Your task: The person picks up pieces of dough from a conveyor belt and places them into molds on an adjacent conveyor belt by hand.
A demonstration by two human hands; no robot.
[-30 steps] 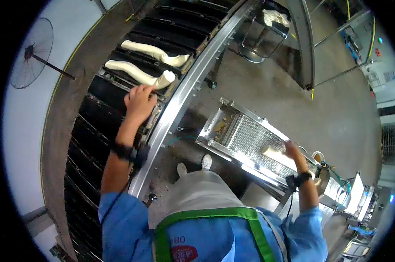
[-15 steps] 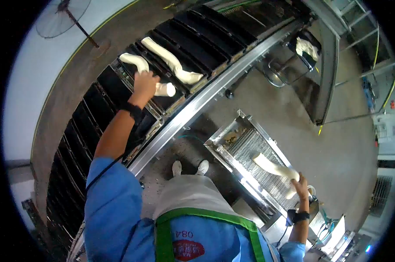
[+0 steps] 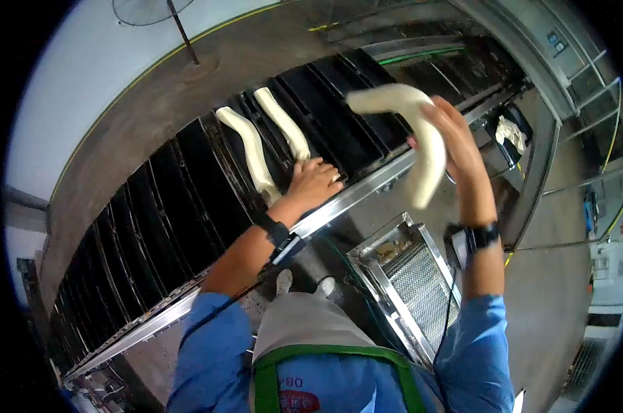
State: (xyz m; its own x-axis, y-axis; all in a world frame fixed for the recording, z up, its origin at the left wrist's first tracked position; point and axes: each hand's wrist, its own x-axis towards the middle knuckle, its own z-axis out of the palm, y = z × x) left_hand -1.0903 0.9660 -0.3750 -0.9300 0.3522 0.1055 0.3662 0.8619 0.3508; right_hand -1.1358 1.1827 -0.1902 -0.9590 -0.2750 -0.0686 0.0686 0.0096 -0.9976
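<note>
Raised in the air over the pans' near edge, a long bent roll of pale dough (image 3: 428,148) hangs in my right hand (image 3: 457,138). The fingers wrap its middle; both ends droop and are blurred. My left hand (image 3: 314,184) rests with fingers extended on the near end of another dough roll (image 3: 284,124) in a black pan. That end is mostly covered by the hand. Beside it to the left, a third dough roll (image 3: 248,146) lies lengthwise in a neighbouring black pan, its near end close to my left wrist.
A line of black pans (image 3: 180,186) runs diagonally along a metal rail (image 3: 332,206). Near my feet stands a small mesh conveyor (image 3: 418,289) with metal sides. A black container with pale material (image 3: 509,132) is at the right, beside metal railings. A fan (image 3: 149,8) stands beyond.
My right hand has lifted a dough roll from the mesh conveyor up toward the pans. My left hand has let go of the left roll and moved to the near end of the other.
</note>
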